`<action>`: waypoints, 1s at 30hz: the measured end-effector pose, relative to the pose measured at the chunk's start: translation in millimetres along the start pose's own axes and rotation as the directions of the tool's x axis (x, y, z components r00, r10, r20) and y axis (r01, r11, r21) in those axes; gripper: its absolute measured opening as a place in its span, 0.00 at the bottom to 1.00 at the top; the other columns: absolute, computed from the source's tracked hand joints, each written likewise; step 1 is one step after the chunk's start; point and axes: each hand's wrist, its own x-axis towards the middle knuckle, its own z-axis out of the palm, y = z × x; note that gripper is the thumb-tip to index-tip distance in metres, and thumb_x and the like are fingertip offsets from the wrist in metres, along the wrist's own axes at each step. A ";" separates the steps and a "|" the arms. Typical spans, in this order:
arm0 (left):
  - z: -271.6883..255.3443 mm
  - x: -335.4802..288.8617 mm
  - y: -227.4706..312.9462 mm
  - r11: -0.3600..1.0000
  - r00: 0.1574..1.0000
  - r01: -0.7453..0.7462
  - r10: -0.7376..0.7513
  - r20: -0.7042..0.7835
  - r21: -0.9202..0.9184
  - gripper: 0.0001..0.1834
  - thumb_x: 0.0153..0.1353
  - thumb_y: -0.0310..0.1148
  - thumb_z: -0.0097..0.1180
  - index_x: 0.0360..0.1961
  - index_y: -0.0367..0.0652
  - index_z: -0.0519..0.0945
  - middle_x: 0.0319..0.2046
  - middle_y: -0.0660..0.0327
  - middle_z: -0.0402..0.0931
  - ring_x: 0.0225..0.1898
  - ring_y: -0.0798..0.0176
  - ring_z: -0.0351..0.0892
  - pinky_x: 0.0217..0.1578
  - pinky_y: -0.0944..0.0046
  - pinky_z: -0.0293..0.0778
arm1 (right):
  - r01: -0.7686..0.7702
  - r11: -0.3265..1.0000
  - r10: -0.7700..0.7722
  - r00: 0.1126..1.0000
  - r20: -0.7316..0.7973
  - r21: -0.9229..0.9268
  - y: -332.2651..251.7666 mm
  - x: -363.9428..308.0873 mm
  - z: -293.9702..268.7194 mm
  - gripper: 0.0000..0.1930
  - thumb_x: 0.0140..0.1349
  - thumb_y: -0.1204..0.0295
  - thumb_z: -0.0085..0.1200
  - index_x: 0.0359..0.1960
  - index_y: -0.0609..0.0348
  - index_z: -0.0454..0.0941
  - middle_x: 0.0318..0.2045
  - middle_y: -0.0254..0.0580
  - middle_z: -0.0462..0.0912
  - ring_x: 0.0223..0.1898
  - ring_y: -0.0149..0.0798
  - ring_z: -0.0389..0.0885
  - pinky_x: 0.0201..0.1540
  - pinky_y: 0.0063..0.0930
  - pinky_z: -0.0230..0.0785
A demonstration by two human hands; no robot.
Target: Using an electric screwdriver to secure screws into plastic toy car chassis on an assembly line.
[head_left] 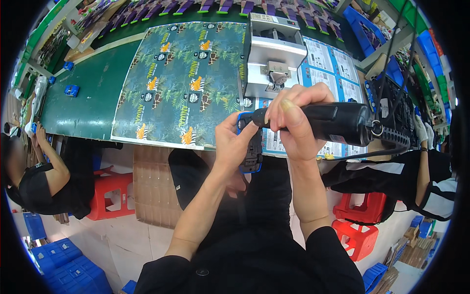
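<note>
My left hand [229, 142] is closed on a toy car [252, 156] with a black underside and a blue rim, held at the table's front edge. My right hand [299, 117] wraps round a black electric screwdriver [338, 123], which lies nearly level. Its tip end meets the car near my left thumb; the bit itself is hidden by the fingers. Just beyond my hands stands a silver metal box-shaped machine [275, 49], which looks like a screw feeder.
Patterned printed sheets [176, 83] cover the green table [88, 98]. Small blue toy cars [71, 90] sit at the left. Purple and green pieces [225, 7] line the far side. A cable trails from the screwdriver. People work on both sides, near red stools [111, 193].
</note>
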 end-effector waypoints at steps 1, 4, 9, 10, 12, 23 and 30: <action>-1.0 0.5 6.5 0.997 0.997 0.080 -0.080 0.017 0.003 0.11 0.63 0.26 0.60 0.44 0.33 0.78 0.31 0.60 0.81 0.29 0.71 0.80 0.30 0.69 0.79 | 0.031 0.998 -0.030 0.999 0.021 -0.056 -1.0 3.2 -0.2 0.09 0.63 0.75 0.54 0.32 0.58 0.65 0.18 0.38 0.70 0.17 0.33 0.69 0.26 0.30 0.70; -10.4 10.9 17.7 0.950 0.962 0.260 -0.270 -0.037 -0.171 0.13 0.65 0.33 0.57 0.46 0.35 0.77 0.34 0.57 0.82 0.32 0.66 0.82 0.33 0.65 0.80 | 0.064 0.991 -0.061 0.998 -0.028 0.117 -16.6 24.7 -2.7 0.06 0.67 0.71 0.47 0.34 0.58 0.65 0.19 0.38 0.70 0.18 0.35 0.70 0.25 0.33 0.70; -34.2 24.2 20.8 0.651 0.943 0.226 -0.334 -0.006 -0.725 0.17 0.67 0.37 0.52 0.53 0.38 0.74 0.48 0.47 0.78 0.46 0.51 0.82 0.45 0.45 0.82 | 0.135 0.979 -0.160 0.973 -0.166 -0.151 -9.7 70.1 -25.0 0.05 0.64 0.75 0.54 0.33 0.62 0.72 0.18 0.38 0.71 0.18 0.33 0.71 0.26 0.31 0.69; -36.6 21.6 15.8 0.725 0.954 0.235 -0.299 0.011 -0.648 0.19 0.65 0.31 0.53 0.55 0.39 0.71 0.52 0.46 0.75 0.52 0.50 0.80 0.47 0.45 0.82 | 0.114 0.982 -0.137 0.978 -0.159 -0.150 -3.6 74.3 -29.7 0.05 0.60 0.78 0.59 0.32 0.63 0.73 0.16 0.38 0.73 0.16 0.33 0.72 0.25 0.30 0.70; -32.9 17.2 12.1 0.812 0.971 0.217 -0.236 0.034 -0.542 0.21 0.63 0.28 0.54 0.57 0.38 0.70 0.53 0.46 0.75 0.52 0.50 0.80 0.46 0.47 0.83 | 0.111 0.969 -0.147 0.976 -0.158 -0.219 5.2 74.7 -29.9 0.05 0.60 0.79 0.59 0.31 0.63 0.74 0.15 0.38 0.73 0.15 0.32 0.73 0.24 0.29 0.70; -32.0 21.8 3.6 0.864 0.992 0.102 -0.122 -0.008 -0.494 0.33 0.53 0.15 0.55 0.61 0.44 0.66 0.48 0.50 0.76 0.41 0.56 0.81 0.34 0.55 0.85 | -0.217 0.934 0.194 0.975 -0.106 -0.285 16.8 82.5 -22.7 0.13 0.57 0.70 0.65 0.19 0.61 0.77 0.13 0.31 0.76 0.12 0.24 0.71 0.17 0.19 0.62; -29.0 22.7 5.6 0.878 0.972 0.209 -0.236 -0.009 -0.430 0.24 0.53 0.19 0.58 0.54 0.37 0.71 0.45 0.52 0.78 0.40 0.57 0.82 0.34 0.57 0.84 | -0.272 0.944 0.276 0.961 0.008 0.185 -30.2 21.9 -1.8 0.07 0.67 0.71 0.45 0.31 0.58 0.65 0.16 0.36 0.66 0.13 0.31 0.65 0.20 0.28 0.65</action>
